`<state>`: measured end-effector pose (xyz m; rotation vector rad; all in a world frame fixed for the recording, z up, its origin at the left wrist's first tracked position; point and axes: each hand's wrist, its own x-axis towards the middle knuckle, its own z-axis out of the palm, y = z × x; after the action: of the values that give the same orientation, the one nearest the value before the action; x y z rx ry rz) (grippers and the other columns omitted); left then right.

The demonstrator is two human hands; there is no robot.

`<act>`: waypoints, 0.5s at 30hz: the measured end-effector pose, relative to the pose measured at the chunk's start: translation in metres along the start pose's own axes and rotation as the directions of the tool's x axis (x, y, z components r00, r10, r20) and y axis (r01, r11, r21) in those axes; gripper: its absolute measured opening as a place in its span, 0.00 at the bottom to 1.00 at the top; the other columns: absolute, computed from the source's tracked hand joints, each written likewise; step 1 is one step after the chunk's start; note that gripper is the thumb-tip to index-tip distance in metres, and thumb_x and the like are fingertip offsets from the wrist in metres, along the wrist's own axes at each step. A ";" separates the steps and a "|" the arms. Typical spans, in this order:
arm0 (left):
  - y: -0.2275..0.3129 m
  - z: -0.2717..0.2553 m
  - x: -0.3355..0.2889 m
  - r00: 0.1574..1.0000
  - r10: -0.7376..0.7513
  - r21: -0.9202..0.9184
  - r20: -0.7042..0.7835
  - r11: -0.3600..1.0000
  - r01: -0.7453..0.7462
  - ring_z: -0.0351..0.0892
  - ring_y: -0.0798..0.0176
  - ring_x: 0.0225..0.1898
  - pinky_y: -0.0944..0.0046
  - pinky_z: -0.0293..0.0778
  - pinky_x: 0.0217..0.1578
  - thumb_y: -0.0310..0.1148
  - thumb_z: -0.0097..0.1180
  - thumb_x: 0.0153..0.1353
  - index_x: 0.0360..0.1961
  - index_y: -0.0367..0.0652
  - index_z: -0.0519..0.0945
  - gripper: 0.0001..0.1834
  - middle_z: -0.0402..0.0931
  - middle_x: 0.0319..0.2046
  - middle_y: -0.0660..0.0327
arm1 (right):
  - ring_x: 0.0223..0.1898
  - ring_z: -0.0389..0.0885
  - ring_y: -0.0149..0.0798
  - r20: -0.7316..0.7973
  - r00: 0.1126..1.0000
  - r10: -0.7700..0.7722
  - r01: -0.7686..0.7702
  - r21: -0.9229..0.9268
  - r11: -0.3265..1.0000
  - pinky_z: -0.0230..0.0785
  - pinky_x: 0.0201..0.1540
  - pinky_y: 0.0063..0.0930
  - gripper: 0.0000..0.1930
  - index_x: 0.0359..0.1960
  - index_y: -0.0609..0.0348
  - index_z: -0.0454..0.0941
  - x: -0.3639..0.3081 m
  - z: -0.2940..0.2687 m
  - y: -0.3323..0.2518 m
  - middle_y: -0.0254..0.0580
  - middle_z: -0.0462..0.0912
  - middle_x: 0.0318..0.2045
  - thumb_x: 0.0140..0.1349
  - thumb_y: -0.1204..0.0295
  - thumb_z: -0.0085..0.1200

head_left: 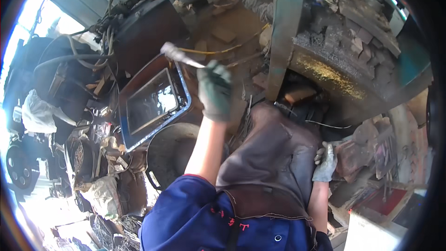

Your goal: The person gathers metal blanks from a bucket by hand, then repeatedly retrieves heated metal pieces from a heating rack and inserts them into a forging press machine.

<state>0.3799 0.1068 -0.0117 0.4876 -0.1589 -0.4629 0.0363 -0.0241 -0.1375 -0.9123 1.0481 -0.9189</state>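
Observation:
My left hand (215, 92), in a dark green glove, is raised over the work area and closed round the handle of a brush-like stick (186, 59). The stick's pale, thick head (171, 50) points up and left and is smeared by motion. Below and left of it lies a blue-rimmed rectangular tray (188, 95) with a dark, shiny surface that reflects light. My right hand (326, 163), in a pale grey glove, rests beside my right thigh, its fingers loosely bent and apart. No held thing shows in it. A brown apron (265, 158) covers my lap.
A round dark tub (160, 158) stands below the tray. To the right is a heavy metal press frame (344, 74) with yellowish grains on its ledge and dark blocks (367, 42) above. Stacked metal pieces (367, 151) lie near my right hand. Hoses (88, 58) and clutter fill the left.

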 end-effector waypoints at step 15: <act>-0.125 -0.040 -0.099 0.467 -0.470 0.529 0.749 0.000 -0.849 0.77 0.44 0.44 0.55 0.72 0.48 0.32 0.57 0.58 0.44 0.37 0.78 0.14 0.79 0.41 0.47 | 0.28 0.81 0.31 -0.385 0.922 0.041 0.110 0.362 0.926 0.74 0.24 0.24 0.11 0.44 0.58 0.79 -0.006 -0.085 -0.045 0.37 0.83 0.34 0.61 0.68 0.58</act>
<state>0.2538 0.0712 -0.1108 1.6830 -1.8157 -0.0183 -0.0542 -0.0475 -0.1143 -0.4325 1.1338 -1.3152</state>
